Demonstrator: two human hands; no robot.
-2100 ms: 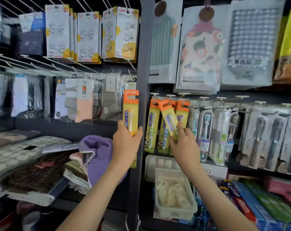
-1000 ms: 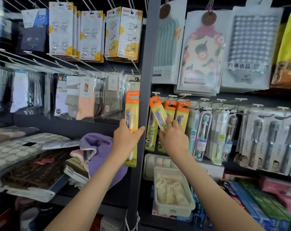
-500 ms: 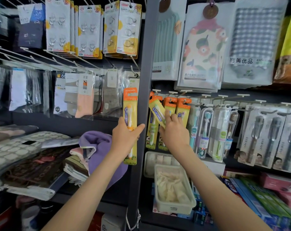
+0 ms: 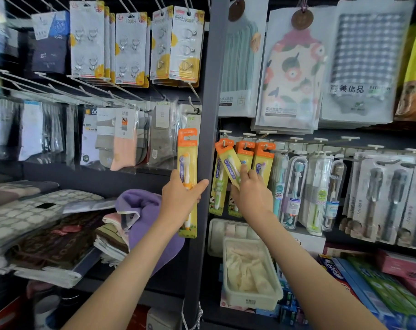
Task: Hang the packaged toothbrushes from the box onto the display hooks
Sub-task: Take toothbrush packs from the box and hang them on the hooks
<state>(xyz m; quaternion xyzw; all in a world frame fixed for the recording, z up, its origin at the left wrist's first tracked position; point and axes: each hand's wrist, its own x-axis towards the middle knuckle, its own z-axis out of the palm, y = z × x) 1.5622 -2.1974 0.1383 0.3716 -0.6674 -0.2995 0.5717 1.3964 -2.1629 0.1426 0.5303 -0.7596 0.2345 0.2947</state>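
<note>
Head view: left hand (image 4: 180,198) grip clamped on one upright toothbrush pack (image 4: 187,148), header up. Right hand (image 4: 252,196) grip pinches one tilted pack (image 4: 228,160), header up-left. Three hanging packs (image 4: 264,158) vertical.

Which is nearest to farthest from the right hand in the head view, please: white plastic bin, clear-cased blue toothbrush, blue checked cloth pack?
From the right hand:
1. Clear-cased blue toothbrush, just right.
2. White plastic bin, below.
3. Blue checked cloth pack, upper right.

Both arms reach upward; the left hand (image 4: 180,199) grips one toothbrush pack (image 4: 187,151), the right hand (image 4: 252,196) pinches another.
</note>
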